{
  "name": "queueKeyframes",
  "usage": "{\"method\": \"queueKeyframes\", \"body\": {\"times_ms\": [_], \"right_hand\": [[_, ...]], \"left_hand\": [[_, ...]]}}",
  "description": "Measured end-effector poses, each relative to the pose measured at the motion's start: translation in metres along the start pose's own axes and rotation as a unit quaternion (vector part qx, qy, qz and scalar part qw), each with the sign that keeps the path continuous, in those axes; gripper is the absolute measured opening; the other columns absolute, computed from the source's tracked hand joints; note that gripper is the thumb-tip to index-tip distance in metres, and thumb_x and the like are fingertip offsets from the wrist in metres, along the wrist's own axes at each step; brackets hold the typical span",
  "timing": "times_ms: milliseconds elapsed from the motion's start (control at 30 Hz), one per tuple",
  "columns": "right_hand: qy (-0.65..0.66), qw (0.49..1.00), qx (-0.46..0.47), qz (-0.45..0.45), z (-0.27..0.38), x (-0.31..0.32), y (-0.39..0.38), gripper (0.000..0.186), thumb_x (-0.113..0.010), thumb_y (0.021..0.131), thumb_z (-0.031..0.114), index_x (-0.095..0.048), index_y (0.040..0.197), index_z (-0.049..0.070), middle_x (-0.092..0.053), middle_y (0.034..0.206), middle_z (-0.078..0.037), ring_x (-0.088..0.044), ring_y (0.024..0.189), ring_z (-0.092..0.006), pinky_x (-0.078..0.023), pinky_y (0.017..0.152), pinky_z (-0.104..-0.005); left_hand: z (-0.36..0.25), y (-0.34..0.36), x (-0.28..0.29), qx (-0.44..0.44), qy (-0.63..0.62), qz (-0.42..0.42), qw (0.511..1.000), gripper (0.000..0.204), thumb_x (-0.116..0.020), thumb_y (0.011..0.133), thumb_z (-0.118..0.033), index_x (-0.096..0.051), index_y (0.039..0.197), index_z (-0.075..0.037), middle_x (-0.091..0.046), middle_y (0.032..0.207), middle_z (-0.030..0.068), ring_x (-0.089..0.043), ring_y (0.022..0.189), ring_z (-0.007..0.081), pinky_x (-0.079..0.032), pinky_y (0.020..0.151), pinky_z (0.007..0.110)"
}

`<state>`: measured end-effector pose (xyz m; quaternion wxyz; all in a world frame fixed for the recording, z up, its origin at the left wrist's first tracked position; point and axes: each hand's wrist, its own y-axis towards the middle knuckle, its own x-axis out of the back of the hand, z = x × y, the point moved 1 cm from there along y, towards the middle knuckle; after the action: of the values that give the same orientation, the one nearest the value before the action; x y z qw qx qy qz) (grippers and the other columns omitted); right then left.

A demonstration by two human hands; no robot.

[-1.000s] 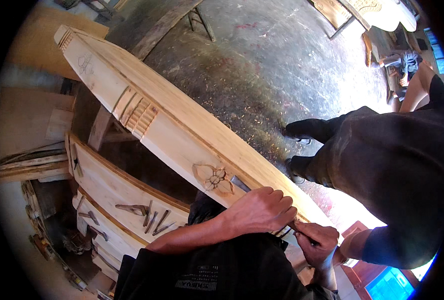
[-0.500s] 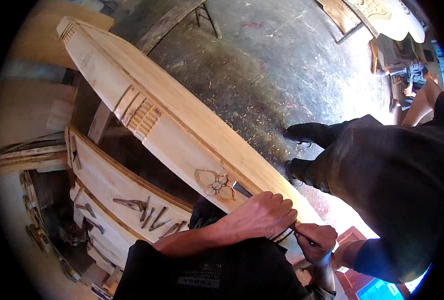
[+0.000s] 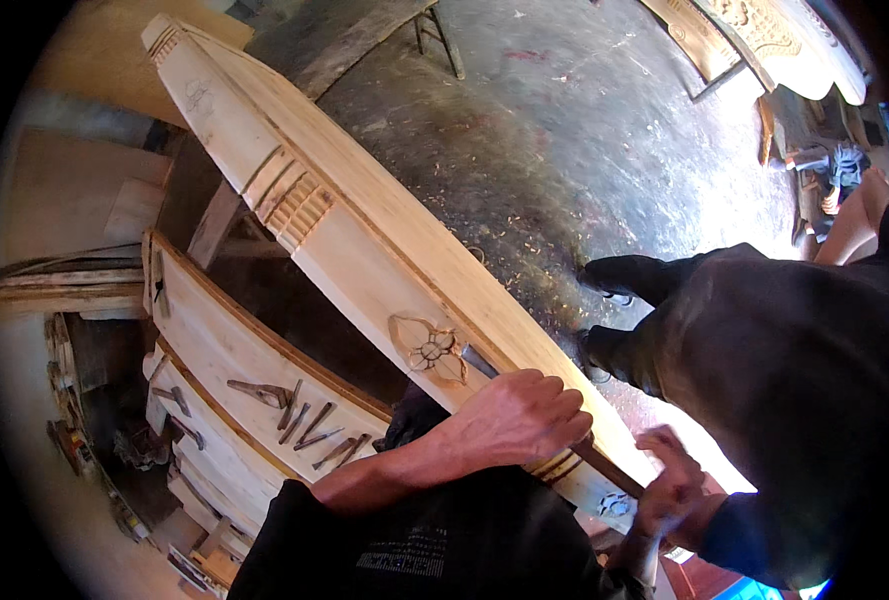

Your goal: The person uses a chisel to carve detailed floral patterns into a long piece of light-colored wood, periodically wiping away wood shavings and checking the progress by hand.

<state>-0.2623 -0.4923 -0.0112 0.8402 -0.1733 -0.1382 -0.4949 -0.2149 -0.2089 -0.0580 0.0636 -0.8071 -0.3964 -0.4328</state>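
Your left hand: clamped around chisel, blade beside carved flower, near wooden beam's long edge. Your right hand: fingers apart, by chisel's rear end.

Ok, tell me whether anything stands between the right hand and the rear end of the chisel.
Nothing visible does: the right hand is close by the rear end of the chisel, and the left hand grips farther forward. Blur leaves contact unclear.
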Motion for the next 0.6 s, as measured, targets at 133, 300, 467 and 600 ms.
{"method": "queueKeyframes", "body": {"times_ms": [133,300,467,600], "right_hand": [[0.063,0.997,-0.053,0.004,-0.002,-0.010,-0.008,0.081,-0.090,0.081,0.056,-0.064,0.132,-0.001,-0.067,0.131,-0.027,-0.071,0.105,-0.0414,-0.058,0.091,-0.0456],[0.033,0.996,0.071,-0.041,-0.013,-0.005,-0.012,0.084,-0.091,0.081,0.053,-0.060,0.138,0.000,-0.066,0.132,-0.030,-0.073,0.112,-0.0422,-0.060,0.093,-0.0482],[0.097,0.988,0.050,-0.113,-0.016,-0.025,-0.002,0.067,-0.070,0.101,0.054,-0.068,0.118,-0.011,-0.072,0.118,-0.035,-0.074,0.103,-0.0423,-0.058,0.093,-0.0491],[0.077,0.964,0.100,-0.233,-0.008,-0.030,0.003,0.064,-0.053,0.108,0.056,-0.069,0.113,-0.006,-0.074,0.108,-0.031,-0.072,0.098,-0.0417,-0.058,0.090,-0.0531]], "left_hand": [[0.001,0.001,0.001,0.008,0.007,0.014,1.000,0.014,-0.071,0.086,-0.021,-0.063,0.094,-0.013,-0.055,0.083,0.0022,-0.061,0.076,0.0184,-0.049,0.061,0.035],[-0.001,0.001,0.001,0.007,0.012,-0.006,1.000,0.013,-0.071,0.084,-0.020,-0.062,0.088,-0.012,-0.056,0.081,0.0028,-0.063,0.076,0.0193,-0.050,0.063,0.035],[0.000,0.002,0.001,0.003,0.019,0.020,1.000,0.015,-0.070,0.086,-0.021,-0.064,0.096,-0.013,-0.054,0.083,0.0030,-0.062,0.078,0.0197,-0.050,0.064,0.036],[0.001,0.001,0.001,0.016,0.001,0.000,1.000,0.013,-0.071,0.084,-0.020,-0.063,0.092,-0.012,-0.056,0.081,0.0033,-0.064,0.078,0.0203,-0.051,0.065,0.036]]}}
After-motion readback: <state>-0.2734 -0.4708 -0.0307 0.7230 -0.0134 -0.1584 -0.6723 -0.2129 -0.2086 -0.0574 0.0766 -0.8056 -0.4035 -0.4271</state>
